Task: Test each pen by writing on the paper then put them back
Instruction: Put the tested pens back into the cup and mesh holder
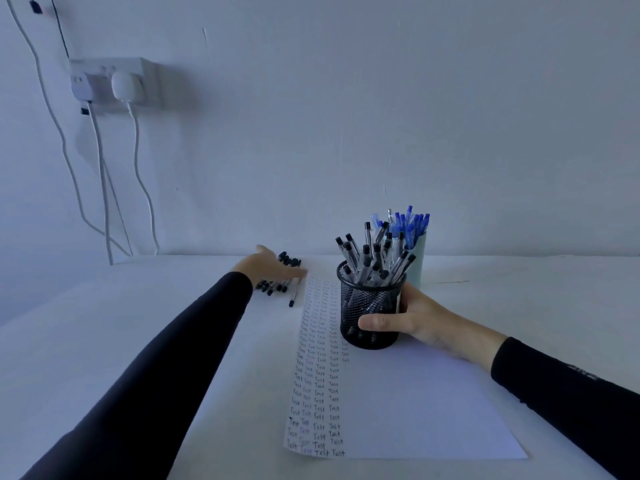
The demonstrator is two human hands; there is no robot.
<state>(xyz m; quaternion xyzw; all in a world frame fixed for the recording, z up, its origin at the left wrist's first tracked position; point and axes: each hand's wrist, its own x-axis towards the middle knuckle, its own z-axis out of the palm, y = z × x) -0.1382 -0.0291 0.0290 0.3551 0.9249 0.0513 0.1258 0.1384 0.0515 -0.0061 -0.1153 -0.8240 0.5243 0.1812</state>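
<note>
Two cups of pens stand in front of me on the white table [104, 348]. The nearer one is a black metal mesh cup [363, 306], full of clear pens with black caps [372, 263], and it stands on the white sheet of paper [422, 410]. My right hand [419, 322] grips this cup from its right side. The thumb is curled across the front wall, and the other fingers go round behind, where I cannot see them. Just behind it is a pale green round cup [418, 268] holding blue pens [410, 223].

My left hand [273, 268] is stretched far forward, over a loose pile of black-capped pens [277, 287] that lies on the table just beside the far left corner of the paper. The fingers are straight and close together, laid flat on the pile, with the thumb standing apart. Whether they pinch any pen I cannot tell.

The left part of the paper is filled with columns of the small word "Test". The right part is blank.

A plain pale wall [381, 98] rises directly behind the table. High on its left side is a white socket box [107, 67] with two white plugs [125, 85] in it, and white cables [140, 174] hang down from them behind the table edge. The light is dim and bluish. Both my arms are in black sleeves [166, 358].
</note>
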